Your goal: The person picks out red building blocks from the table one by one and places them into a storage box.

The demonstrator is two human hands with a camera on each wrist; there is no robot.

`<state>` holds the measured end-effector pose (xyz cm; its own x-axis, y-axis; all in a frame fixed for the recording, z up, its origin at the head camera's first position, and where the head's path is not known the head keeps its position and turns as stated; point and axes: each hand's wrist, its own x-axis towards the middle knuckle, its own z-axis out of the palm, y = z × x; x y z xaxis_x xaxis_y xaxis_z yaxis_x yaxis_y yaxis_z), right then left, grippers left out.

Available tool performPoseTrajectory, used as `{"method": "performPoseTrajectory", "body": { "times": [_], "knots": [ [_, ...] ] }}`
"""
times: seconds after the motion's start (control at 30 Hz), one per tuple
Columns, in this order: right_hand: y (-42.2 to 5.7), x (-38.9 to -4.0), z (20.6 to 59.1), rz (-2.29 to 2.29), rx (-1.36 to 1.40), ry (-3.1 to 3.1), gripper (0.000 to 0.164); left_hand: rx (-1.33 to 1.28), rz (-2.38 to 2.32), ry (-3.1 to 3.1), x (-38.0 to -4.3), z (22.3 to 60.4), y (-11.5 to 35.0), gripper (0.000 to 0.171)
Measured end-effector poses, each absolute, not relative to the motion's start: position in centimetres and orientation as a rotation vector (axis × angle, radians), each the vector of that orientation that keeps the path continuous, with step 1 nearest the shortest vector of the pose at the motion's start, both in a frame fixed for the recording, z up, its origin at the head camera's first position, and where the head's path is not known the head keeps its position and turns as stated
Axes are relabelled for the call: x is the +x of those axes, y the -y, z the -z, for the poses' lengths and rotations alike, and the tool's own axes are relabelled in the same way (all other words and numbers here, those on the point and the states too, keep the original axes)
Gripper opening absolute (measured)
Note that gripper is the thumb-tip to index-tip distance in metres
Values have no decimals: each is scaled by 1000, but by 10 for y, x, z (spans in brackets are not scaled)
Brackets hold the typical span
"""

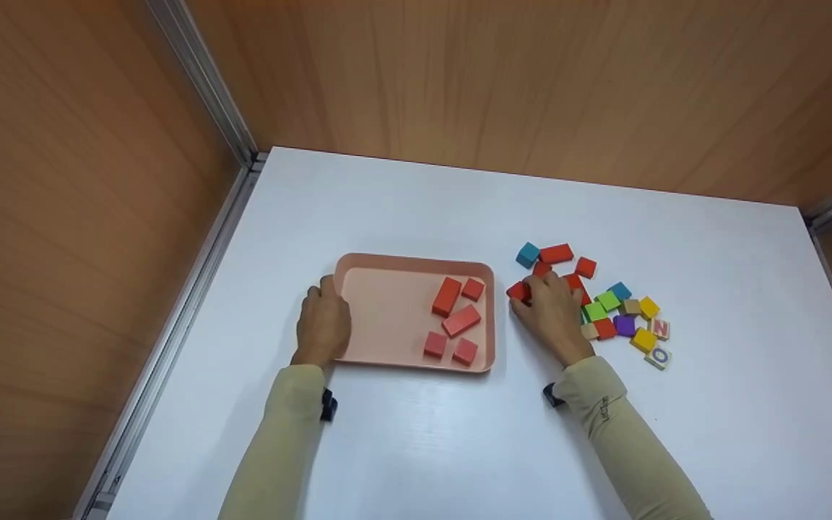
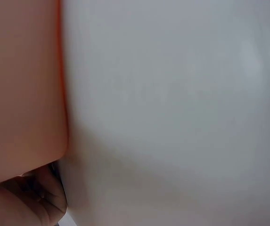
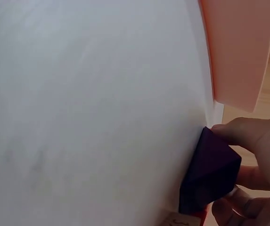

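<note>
My left hand (image 1: 323,326) grips the left end of a pink rectangular tray (image 1: 387,365). Its curled fingers (image 2: 52,197) show beside the tray's corner in the left wrist view. Inside the tray, on the right side, lie several red blocks (image 1: 447,296). Over the loose blocks to the right, my right hand (image 1: 552,314) pinches a red block (image 1: 518,291) between thumb and fingers. Close by its fingers in the right wrist view is a dark purple block (image 3: 210,172) with a sloped face, which hides most of the red one.
Right of the tray, loose blocks include a blue cube (image 1: 528,254), a red bar (image 1: 556,253), a green cube (image 1: 608,300), a purple block (image 1: 624,326), yellow blocks (image 1: 643,340) and a letter block (image 1: 659,357). Wooden panels (image 1: 495,87) border the white table (image 1: 401,448).
</note>
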<state>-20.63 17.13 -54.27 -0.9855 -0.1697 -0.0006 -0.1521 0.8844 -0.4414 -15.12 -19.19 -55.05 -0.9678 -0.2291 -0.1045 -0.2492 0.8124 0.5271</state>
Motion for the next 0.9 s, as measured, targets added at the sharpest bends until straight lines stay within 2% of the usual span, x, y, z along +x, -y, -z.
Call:
{"method": "performPoseTrajectory", "body": {
  "times": [0.43, 0.7, 0.9],
  "knots": [
    [-155, -202, 521, 757, -302, -3113, 43, -408, -902, -2942, -150, 550, 191, 41],
    [-123, -187, 512, 770, -457, -3108, 47, -402, -891, -2949, -153, 549, 190, 42],
    [-98, -176, 511, 731, -552, -3069, 42, -405, -878, -2936, -153, 549, 187, 44]
  ]
}}
